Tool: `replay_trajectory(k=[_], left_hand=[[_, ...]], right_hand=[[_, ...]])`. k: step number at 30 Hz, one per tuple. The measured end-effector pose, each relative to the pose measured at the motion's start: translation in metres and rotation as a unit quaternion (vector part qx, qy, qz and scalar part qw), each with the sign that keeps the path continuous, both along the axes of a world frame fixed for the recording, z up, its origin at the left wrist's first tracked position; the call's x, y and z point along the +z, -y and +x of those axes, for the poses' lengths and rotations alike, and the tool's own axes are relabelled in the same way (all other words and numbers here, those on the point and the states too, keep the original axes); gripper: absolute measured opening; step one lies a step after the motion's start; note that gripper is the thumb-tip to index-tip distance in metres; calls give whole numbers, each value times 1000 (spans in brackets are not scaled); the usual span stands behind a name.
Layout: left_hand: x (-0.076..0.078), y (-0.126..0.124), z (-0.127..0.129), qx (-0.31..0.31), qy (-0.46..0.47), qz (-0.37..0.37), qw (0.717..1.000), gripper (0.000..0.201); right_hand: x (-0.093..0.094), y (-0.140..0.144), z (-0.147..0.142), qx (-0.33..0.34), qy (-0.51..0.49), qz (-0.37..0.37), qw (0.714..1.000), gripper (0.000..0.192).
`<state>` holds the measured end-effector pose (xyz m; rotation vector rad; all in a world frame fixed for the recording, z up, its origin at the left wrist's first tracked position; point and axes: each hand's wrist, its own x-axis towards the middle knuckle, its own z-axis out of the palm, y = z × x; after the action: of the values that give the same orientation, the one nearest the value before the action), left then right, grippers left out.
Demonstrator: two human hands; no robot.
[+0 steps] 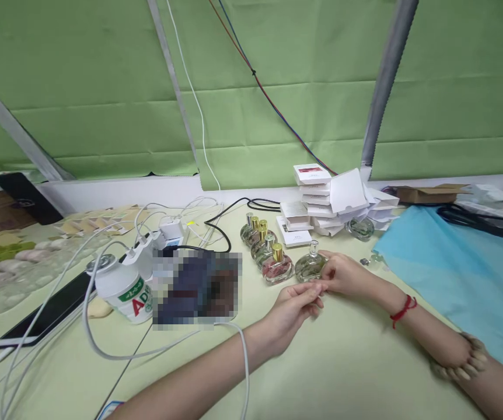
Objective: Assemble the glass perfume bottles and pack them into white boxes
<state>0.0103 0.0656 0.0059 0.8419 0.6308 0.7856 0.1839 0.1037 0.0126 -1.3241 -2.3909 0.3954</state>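
Note:
A row of small glass perfume bottles stands on the pale green table: several with gold or silver caps (261,237), a pink one with a gold cap (277,266), and a greenish clear one with no cap (309,265). My right hand (342,273) rests beside the uncapped bottle, fingertips touching it. My left hand (293,307) reaches in from the lower left, and its fingertips meet the right hand's fingers just below that bottle. Whether a small item is pinched between the fingers is hidden.
A stack of small white boxes (330,201) sits behind the bottles, with another round bottle (360,227) next to it. A blue sheet (457,268) covers the right side. To the left are a white drink bottle (122,287), chargers and white cables (164,233), and a black phone (44,318).

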Motion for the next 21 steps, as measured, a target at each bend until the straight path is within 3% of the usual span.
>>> replay_trajectory(k=[13, 21], left_hand=[[-3, -1, 0, 11, 13, -9, 1000, 33], [-2, -1, 0, 7, -9, -2, 1000, 28]], right_hand=[[-7, -3, 4, 11, 12, 47, 999, 52], [1, 0, 2, -41, 52, 39, 997, 52]])
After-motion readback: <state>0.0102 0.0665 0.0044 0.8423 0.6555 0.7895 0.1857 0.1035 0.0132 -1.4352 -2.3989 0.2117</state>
